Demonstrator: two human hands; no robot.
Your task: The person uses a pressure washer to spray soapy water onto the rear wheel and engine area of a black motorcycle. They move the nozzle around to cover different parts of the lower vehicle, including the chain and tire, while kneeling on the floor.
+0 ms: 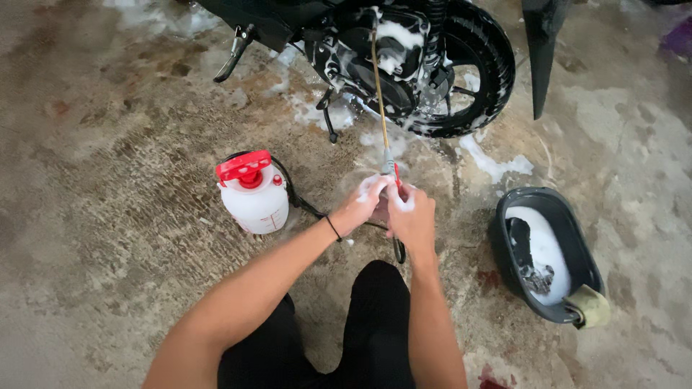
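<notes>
Both hands (pixel 393 209) grip a spray wand (pixel 380 108); foam fills the dark basin (pixel 577 238).

Wet, stained concrete floor (pixel 108 238); bearing white pump sprayer (pixel 254 194), dark sudsy basin (pixel 504 216), soaped motorcycle (pixel 404 65), foam patches (pixel 497 166).

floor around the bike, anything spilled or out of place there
Yes: white foam lies in patches on the wet concrete floor by the motorcycle's rear wheel. Foam also clings to both hands, left hand and right hand, gripping the spray wand. The pressure sprayer tank stands upright.
</notes>
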